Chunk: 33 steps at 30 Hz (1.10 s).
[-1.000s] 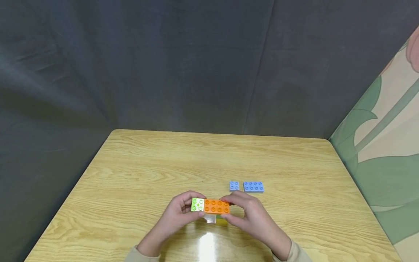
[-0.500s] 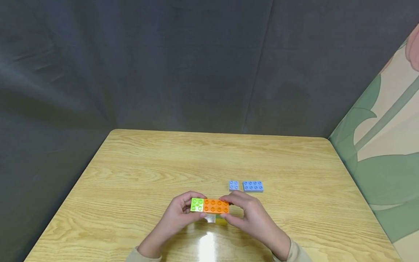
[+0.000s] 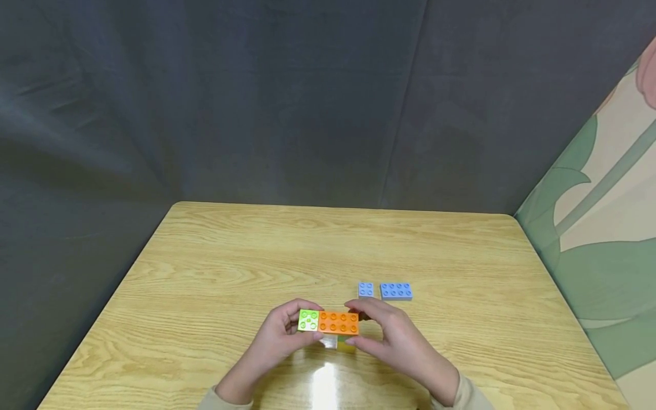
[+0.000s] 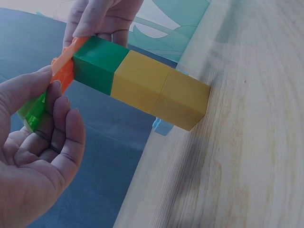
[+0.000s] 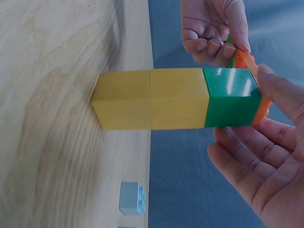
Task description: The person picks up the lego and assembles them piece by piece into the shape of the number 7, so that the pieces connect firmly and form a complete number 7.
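A tower of two yellow bricks (image 5: 149, 99) topped by a dark green brick (image 5: 232, 97) stands upright on the wooden table. Across its top lies an orange toy brick (image 3: 338, 323) with two rows of studs, reaching out to the left. A light green brick (image 3: 308, 320) sits at the orange one's left end. My left hand (image 3: 287, 329) pinches the light green brick near that joint, thumb in front and index finger behind. Around the orange brick's right end my right hand (image 3: 392, 336) is spread, thumb and index finger slightly off its sides.
Behind the tower on the table (image 3: 230, 256) lie a small blue brick (image 3: 366, 290) and a longer blue brick (image 3: 396, 291). A dark curtain (image 3: 287, 102) hangs past the far edge, and a leaf-patterned cloth (image 3: 605, 239) is on the right.
My right thumb and index finger have spread apart, loosening from the orange brick. The left hand and the bricks stay in place.
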Motion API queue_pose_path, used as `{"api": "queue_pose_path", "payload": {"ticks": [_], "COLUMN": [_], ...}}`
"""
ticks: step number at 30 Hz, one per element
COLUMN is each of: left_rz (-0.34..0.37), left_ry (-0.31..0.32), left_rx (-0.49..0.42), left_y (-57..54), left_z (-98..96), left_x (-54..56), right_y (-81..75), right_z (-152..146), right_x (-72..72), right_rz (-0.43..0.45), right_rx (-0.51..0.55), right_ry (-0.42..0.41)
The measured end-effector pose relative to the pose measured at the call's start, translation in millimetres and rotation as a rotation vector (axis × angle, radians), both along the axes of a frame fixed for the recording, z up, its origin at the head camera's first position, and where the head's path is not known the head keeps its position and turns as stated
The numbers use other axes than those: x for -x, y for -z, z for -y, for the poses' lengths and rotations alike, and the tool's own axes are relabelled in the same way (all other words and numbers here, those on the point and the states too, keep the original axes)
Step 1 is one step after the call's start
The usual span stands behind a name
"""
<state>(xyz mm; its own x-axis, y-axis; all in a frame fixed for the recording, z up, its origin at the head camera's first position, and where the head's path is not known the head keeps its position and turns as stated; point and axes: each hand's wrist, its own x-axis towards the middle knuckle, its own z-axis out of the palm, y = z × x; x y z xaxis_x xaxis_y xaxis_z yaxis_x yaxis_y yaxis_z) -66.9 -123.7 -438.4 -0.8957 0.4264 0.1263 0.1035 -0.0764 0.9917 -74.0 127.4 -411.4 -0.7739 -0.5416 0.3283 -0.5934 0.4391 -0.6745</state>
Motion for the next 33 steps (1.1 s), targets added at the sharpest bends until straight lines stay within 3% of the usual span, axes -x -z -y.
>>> {"api": "queue_pose_path", "payload": {"ticks": [13, 26, 33], "left_rz": [0.008, 0.019, 0.015], "left_ry": [0.007, -0.001, -0.002], "left_rx": [-0.011, 0.0, 0.001], "left_y": [0.2, -0.7, -1.3], "left_z": [-0.3, -1.6, -1.8], "left_x": [1.0, 0.4, -0.1], "right_y": [4.3, 24.6, 28.0], "right_z": [-24.4, -52.9, -66.5], "right_x": [5.0, 24.8, 33.3], "right_rz": [0.032, 0.055, 0.109], "right_rx": [0.052, 0.113, 0.078], "right_ry": [0.015, 0.161, 0.241]}}
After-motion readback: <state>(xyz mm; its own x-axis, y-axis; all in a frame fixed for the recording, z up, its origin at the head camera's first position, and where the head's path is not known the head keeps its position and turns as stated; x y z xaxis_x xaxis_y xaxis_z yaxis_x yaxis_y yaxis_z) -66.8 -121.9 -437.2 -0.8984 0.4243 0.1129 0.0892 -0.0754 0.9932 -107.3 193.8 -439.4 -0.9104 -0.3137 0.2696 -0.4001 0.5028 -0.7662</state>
